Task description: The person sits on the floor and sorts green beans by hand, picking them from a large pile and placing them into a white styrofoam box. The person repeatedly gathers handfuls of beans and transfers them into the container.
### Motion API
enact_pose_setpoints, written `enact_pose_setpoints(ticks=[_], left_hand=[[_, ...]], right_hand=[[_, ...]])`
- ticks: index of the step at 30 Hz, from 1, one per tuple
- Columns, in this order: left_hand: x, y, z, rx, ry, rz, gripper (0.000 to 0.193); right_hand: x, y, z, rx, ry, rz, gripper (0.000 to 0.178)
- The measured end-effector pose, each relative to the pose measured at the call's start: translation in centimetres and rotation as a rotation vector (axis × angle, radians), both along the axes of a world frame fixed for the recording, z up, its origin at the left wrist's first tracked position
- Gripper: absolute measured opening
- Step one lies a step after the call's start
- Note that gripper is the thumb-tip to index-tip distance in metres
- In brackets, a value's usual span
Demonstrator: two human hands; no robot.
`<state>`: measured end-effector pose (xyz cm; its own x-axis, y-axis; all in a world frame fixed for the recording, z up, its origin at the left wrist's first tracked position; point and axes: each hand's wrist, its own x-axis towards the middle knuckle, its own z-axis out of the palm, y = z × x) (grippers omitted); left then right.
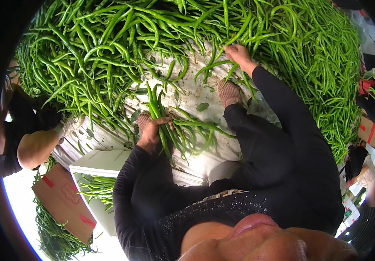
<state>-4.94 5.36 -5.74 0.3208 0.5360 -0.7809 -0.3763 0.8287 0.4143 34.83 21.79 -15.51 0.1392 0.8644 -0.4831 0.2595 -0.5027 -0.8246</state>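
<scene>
My left hand (153,132) is closed around a small bunch of long green chili peppers (154,102), their tips pointing up and down past my fingers. Beside it, more loose peppers (196,126) lie between my feet on a pale, dirty cloth (191,95). My right arm stretches forward to the edge of a big heap of green chili peppers (109,52). There my right hand (239,56) has its fingertips pinched on a pepper at the heap's near edge. The exact grip is partly hidden by the fingers.
At the left, a white foam box (98,163) holds peppers, next to a brown cardboard box (63,202). Another person's bent knee (39,148) is at far left. More people and a cardboard carton (369,132) sit along the right edge. Fallen leaves (202,107) dot the cloth.
</scene>
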Motion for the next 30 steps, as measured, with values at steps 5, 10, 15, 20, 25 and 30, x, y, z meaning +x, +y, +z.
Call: enact_pose_setpoints(ticks=[5,10,15,20,25,30], left_hand=[[0.1,0.1,-0.3,-0.022,-0.023,0.003,0.025],[0.3,0.4,0.3,-0.003,0.001,0.002,0.027],[0.5,0.5,0.4,0.013,-0.021,0.004,0.025],[1.0,0.8,0.8,0.018,-0.010,-0.001,0.025],[1.0,0.9,0.9,0.013,-0.014,0.013,0.025],[0.6,0.6,0.0,0.019,-0.013,0.015,0.024]], right_hand=[[1.6,1.3,1.8,-0.007,0.206,-0.193,0.029],[0.8,-3.8,4.6,0.192,0.262,-0.190,0.021],[-1.6,-7.2,6.6,0.427,0.187,-0.030,0.025],[-6.4,-9.3,10.1,0.354,0.164,0.375,0.021],[-7.1,-11.7,7.7,0.041,0.147,1.262,0.034],[-6.6,-3.1,3.3,0.259,0.095,0.516,0.022]])
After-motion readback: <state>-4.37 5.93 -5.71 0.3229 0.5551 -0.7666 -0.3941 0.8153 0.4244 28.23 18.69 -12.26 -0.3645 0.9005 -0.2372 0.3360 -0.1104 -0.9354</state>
